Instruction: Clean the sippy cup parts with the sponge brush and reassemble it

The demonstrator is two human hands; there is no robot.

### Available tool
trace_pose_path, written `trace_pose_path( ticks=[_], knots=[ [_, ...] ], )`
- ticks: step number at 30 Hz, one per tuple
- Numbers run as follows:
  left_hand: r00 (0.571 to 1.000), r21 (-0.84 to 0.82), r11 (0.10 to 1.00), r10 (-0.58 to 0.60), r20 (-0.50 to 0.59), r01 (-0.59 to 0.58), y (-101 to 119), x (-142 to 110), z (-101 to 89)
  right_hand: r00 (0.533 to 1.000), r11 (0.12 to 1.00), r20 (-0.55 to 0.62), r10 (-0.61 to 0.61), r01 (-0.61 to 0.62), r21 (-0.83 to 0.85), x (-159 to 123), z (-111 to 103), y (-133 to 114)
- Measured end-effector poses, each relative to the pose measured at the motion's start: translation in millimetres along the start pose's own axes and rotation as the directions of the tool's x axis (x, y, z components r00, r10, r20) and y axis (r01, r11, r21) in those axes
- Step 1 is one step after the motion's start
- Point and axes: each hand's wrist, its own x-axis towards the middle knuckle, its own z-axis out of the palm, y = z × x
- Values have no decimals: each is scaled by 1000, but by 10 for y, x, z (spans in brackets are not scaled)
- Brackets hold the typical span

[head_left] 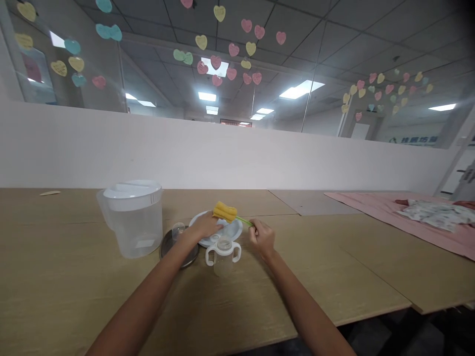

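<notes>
My right hand is closed round the thin green handle of a sponge brush. The brush's yellow sponge head is held above a white basin. My left hand reaches over the basin, its fingers stretched out just below the sponge head; whether they touch it I cannot tell. In front of the basin stands a clear baby bottle, uncapped, with a white two-handled ring round its neck. Left of it, a small clear cup-like piece sits on a round metal tray, partly behind my left forearm.
A large clear pitcher with a white lid stands at left. A flat pale wooden piece lies farther back. On the right, a pink cloth carries a patterned white cloth. A white wall borders the wooden table.
</notes>
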Motion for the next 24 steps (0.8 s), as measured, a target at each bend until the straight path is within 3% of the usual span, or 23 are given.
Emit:
trace_pose_path(
  ticks=[4, 7, 11, 14, 16, 19, 22, 24],
  knots=[
    [995, -137, 988, 85, 56, -77, 63, 52, 247, 999, 999, -47, -25, 26, 37, -10, -15, 36],
    [998, -196, 979, 55, -6, -55, -15, 90, 248, 999, 998, -37, 33, -30, 55, -7, -4, 36],
    [995, -312, 949, 26, -93, -53, -86, 90, -12, 961, 959, 8, 278, -278, 47, -3, 17, 62],
    [987, -552, 821, 82, -136, -144, -17, -5, -294, 954, 959, 100, 283, -280, -37, -5, 25, 95],
    [982, -594, 782, 136, -131, -188, 48, -96, -482, 953, 959, 127, 276, -263, -107, -3, 27, 103],
    [985, -508, 846, 110, -131, -162, 53, -215, -710, 943, 941, 122, 310, -286, -182, 6, 29, 91],
    [999, -200, 979, -48, -10, 45, -108, -273, -786, 944, 942, 143, 298, -267, -200, 10, 37, 74],
    [975, 36, 980, -197, 100, 195, -267, -275, -730, 946, 948, 158, 282, -249, -200, 6, 45, 66]
  ],
)
